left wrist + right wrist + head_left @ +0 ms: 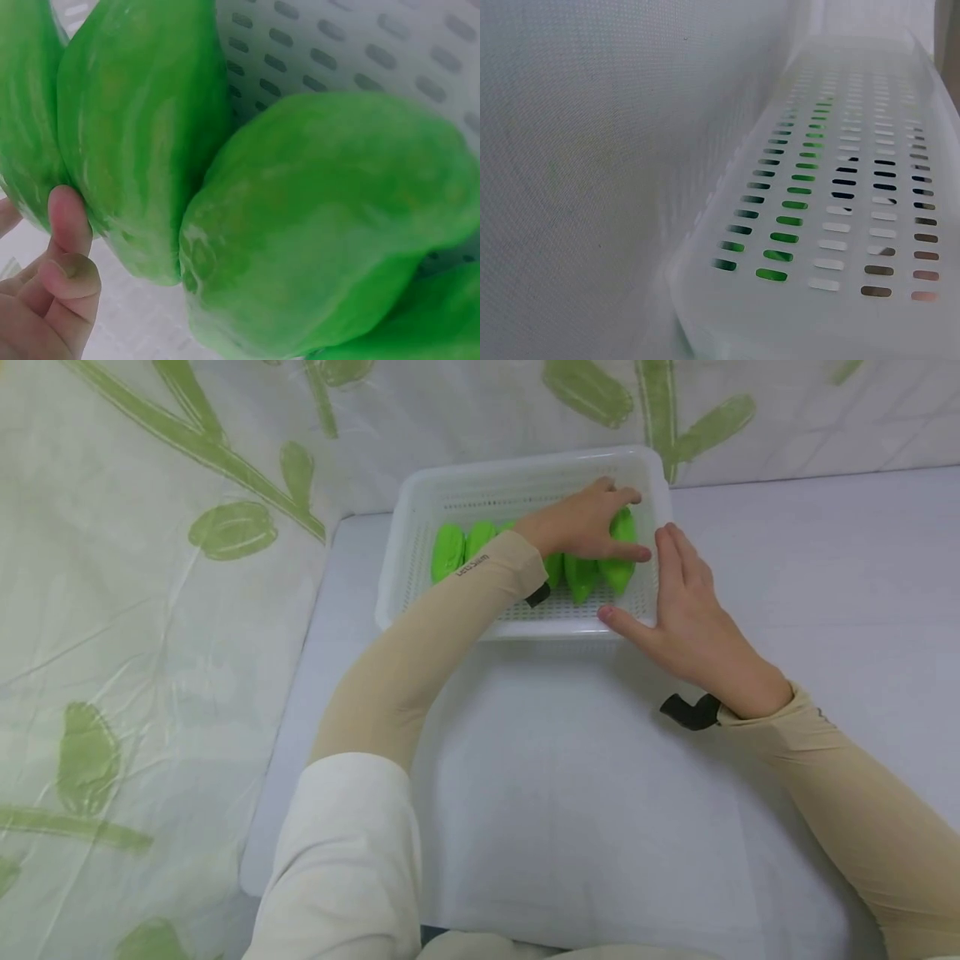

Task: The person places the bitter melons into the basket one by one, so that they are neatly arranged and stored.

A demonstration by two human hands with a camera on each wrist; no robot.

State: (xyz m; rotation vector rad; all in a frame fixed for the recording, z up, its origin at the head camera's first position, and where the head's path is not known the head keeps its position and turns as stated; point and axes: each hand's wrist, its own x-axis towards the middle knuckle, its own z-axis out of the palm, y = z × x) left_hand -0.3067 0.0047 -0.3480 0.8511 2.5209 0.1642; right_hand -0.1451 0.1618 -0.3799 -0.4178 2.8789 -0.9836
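Observation:
In the head view, a white perforated basket (517,628) holds a row of bright green, glossy, fruit-shaped pieces (447,552) with pointed ends. My left hand (573,522) reaches over the row, its fingers and thumb spread about the rightmost green piece (618,572). The left wrist view has its fingertips (69,217) right at the lower edge of a green piece (139,127). My right hand (693,618) lies at the basket's near right corner, fingers straight along the side, thumb at the front rim. The left forearm hides the middle of the row.
The basket stands on a white-covered table (540,777), against a pale curtain (480,410) with green leaf patterns. Another curtain (150,652) hangs along the left edge. In the right wrist view, green shows through slots in the basket wall (735,300).

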